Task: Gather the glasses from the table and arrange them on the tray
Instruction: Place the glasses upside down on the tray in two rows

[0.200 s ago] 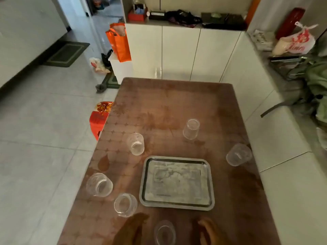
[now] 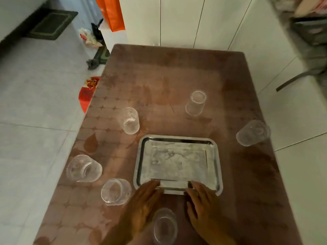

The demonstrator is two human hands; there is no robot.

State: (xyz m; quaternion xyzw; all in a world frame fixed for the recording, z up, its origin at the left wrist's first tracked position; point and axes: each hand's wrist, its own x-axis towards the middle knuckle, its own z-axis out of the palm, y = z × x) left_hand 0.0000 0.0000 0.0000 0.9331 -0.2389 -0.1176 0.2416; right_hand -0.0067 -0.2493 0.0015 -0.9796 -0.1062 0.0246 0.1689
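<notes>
A bare metal tray (image 2: pixel 216 156) lies near the front of the brown table (image 2: pixel 168 71). Several clear glasses stand around it: one far right (image 2: pixel 253 133), one behind it (image 2: pixel 196 103), one to its left rear (image 2: pixel 130 120), two at the left front (image 2: pixel 83 168) (image 2: pixel 115 191), and one nearest me (image 2: pixel 164 226) between my hands. My left hand (image 2: pixel 141 207) and my right hand (image 2: pixel 201 204) lie flat with fingers apart, fingertips touching the tray's near rim. Neither holds a glass.
White cabinets (image 2: pixel 185 20) stand behind the table and a white counter (image 2: pixel 292 121) runs along its right side. An orange bag (image 2: pixel 111 13) hangs at the back left; a red box (image 2: pixel 87 92) sits on the tiled floor by the table's left edge.
Both hands have moved forward from the table's near edge, past the nearest glass, onto the tray's near rim. The view has tilted downward.
</notes>
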